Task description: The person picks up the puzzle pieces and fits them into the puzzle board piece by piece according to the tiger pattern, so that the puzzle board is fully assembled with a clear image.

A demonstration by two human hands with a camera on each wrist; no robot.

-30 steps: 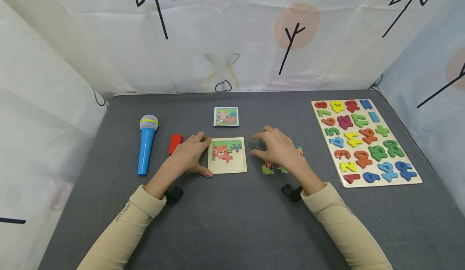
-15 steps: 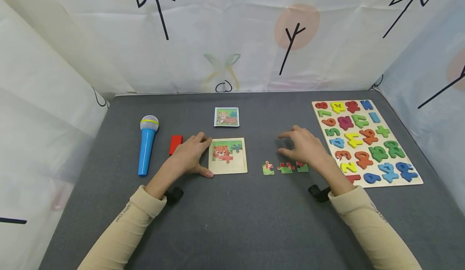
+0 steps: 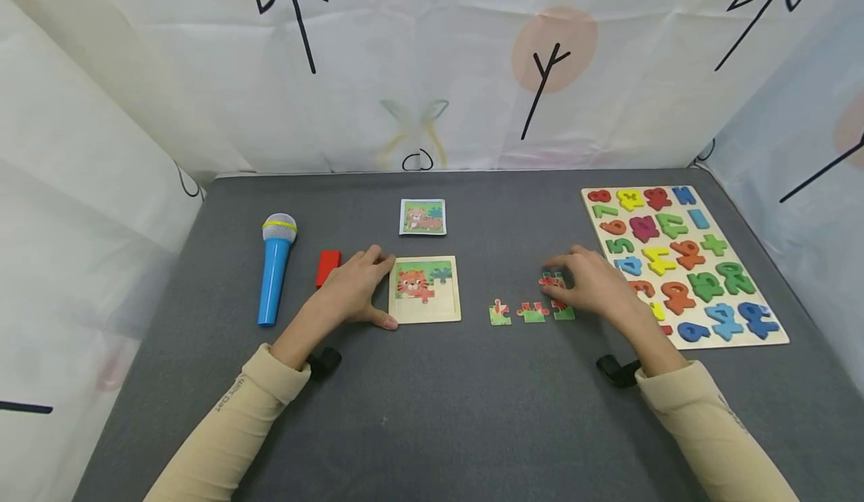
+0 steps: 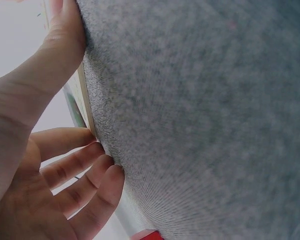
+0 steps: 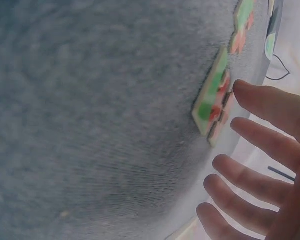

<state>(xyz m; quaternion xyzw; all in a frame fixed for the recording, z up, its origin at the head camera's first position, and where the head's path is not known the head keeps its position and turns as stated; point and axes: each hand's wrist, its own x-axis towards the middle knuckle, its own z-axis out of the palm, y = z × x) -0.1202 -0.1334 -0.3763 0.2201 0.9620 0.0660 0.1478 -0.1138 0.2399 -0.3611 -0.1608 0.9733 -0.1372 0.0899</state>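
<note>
My left hand (image 3: 358,284) rests against the left side of a wooden puzzle board (image 3: 439,309), thumb by its lower corner and fingertips along its edge. Part of a cartoon tiger picture is fitted in the board's upper left. To the right, my right hand (image 3: 594,283) reaches over loose jigsaw pieces, thumb and index finger apart around the upper piece (image 3: 552,280). Contact with that piece cannot be made out. Below it lie one piece (image 3: 564,314), a middle piece (image 3: 533,312) and a left piece (image 3: 499,313). In the right wrist view the fingers (image 5: 262,97) are spread beside the pieces.
A picture card (image 3: 422,217) lies behind the puzzle board. Left of my left hand are a red block (image 3: 328,266) and a blue toy microphone (image 3: 272,277). A number board (image 3: 683,317) with colourful shapes lies at the right, partly behind my right forearm.
My right hand has moved right, away from the puzzle board, and lowered to the upper loose piece. The loose pieces it covered now show. My left hand has stayed at the board.
</note>
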